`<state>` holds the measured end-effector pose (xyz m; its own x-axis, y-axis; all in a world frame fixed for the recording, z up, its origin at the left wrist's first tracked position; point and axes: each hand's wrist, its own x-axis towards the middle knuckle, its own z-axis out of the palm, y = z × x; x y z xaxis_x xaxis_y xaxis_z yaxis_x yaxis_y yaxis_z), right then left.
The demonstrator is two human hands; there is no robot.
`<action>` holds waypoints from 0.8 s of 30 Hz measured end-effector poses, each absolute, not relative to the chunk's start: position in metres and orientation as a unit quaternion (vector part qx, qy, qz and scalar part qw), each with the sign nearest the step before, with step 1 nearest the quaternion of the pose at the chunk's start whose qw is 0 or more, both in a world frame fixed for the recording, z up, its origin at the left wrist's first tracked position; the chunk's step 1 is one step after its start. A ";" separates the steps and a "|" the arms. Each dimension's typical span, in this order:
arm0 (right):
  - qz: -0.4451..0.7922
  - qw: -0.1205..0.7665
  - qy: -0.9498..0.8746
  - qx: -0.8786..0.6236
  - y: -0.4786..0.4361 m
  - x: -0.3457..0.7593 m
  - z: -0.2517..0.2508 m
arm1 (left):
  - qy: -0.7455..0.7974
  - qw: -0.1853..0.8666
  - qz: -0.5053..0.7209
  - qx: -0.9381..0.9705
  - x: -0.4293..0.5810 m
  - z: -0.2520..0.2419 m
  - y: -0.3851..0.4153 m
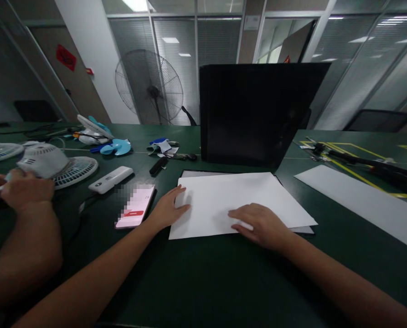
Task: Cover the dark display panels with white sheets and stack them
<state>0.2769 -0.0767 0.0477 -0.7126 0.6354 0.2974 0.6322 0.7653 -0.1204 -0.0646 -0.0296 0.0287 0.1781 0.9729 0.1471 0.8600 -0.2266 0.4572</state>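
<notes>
A white sheet of paper (230, 200) lies on the dark green table (224, 282), on top of another sheet whose edges show behind it. My left hand (167, 210) rests at the sheet's left edge, fingers curled lightly onto the paper. My right hand (260, 224) lies flat on the sheet's lower right part, fingers stretched toward the left. Neither hand lifts anything.
A phone (135, 206) lies just left of my left hand. A black upright board (258, 114) stands behind the paper. Another person's hands (22, 189) work on a white fan part (53, 164) at the left. A long white strip (360, 202) and black tools (377, 166) lie right.
</notes>
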 end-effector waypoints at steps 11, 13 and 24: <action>-0.056 -0.014 -0.616 -0.786 -0.025 0.388 0.046 | 0.583 0.118 0.180 0.783 -0.069 0.020 -0.021; -0.054 -0.016 -0.602 -0.797 -0.028 0.386 0.049 | 0.574 0.112 0.163 0.794 -0.070 0.017 -0.020; -0.046 -0.025 -0.573 -0.818 -0.035 0.371 0.056 | 0.599 0.115 0.159 0.776 -0.070 0.018 -0.020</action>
<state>0.3708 -0.0354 0.0561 0.3386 0.9398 0.0455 0.9352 -0.3414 0.0940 -0.0699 -0.0198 0.0183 0.2319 0.9666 0.1091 0.8936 -0.2560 0.3688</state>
